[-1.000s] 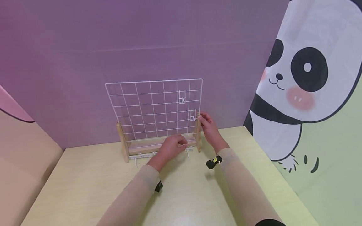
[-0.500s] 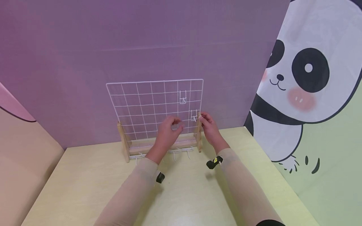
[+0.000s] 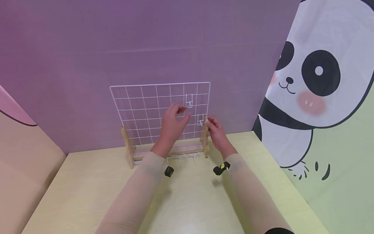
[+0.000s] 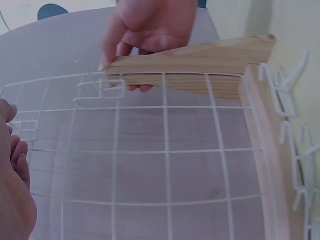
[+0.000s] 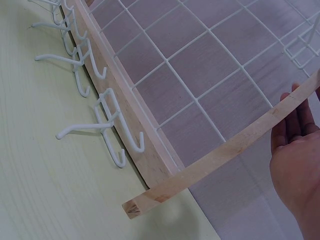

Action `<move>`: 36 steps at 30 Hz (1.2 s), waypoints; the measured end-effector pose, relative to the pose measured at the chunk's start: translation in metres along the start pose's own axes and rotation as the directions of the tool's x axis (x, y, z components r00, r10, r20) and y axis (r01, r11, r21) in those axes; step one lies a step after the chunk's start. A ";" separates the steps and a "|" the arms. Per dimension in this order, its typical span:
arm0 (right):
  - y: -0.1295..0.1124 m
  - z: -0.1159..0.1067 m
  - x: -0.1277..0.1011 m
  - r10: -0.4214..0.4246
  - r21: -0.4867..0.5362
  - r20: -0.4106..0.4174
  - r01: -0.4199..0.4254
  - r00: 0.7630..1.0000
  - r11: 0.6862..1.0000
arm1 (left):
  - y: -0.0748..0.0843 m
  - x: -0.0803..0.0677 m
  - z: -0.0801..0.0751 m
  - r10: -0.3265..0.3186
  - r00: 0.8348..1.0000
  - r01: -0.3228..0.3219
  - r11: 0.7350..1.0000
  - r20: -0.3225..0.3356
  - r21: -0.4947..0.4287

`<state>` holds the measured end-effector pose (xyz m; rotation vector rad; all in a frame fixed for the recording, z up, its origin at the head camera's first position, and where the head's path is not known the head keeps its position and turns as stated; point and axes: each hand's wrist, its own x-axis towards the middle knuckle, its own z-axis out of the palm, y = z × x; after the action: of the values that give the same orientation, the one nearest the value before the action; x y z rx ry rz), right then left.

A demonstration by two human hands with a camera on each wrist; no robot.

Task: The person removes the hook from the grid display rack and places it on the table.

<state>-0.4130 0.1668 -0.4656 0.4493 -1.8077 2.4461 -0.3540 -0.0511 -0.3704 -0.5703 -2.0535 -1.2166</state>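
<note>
A white wire grid stands upright in a wooden stand at the back of the table. Two white hooks hang on it, an upper hook and a lower hook. My left hand is raised in front of the grid just left of the upper hook, finger and thumb pinched on a small white hook that barely shows. My right hand grips the top of the stand's right upright, its fingers behind the wood beside the lower hook.
Several loose white hooks lie on the pale yellow table along the front of the stand's base, also seen as hooks close up. A purple wall stands behind the grid, and a panda panel rises at the right.
My left hand has risen from the loose hooks on the table up to the grid, near the upper hook. My right hand has stayed on the upright.
</note>
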 end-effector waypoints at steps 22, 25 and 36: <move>-0.002 -0.001 -0.001 0.041 -0.024 -0.018 -0.041 0.999 0.999 | 0.007 0.020 0.009 0.067 0.996 -0.068 0.998 -0.053 -0.004; -0.002 -0.001 -0.002 0.040 -0.029 -0.017 -0.041 0.999 0.999 | 0.007 0.021 0.009 0.077 0.994 -0.078 0.997 -0.073 -0.001; -0.004 0.001 -0.003 0.038 -0.022 -0.015 -0.038 0.999 0.999 | 0.010 0.028 0.004 0.135 0.984 -0.136 0.991 -0.115 -0.002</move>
<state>-0.4094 0.1674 -0.4627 0.3982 -1.8526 2.4444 -0.3674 -0.0415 -0.3456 -0.6202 -1.8825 -1.1531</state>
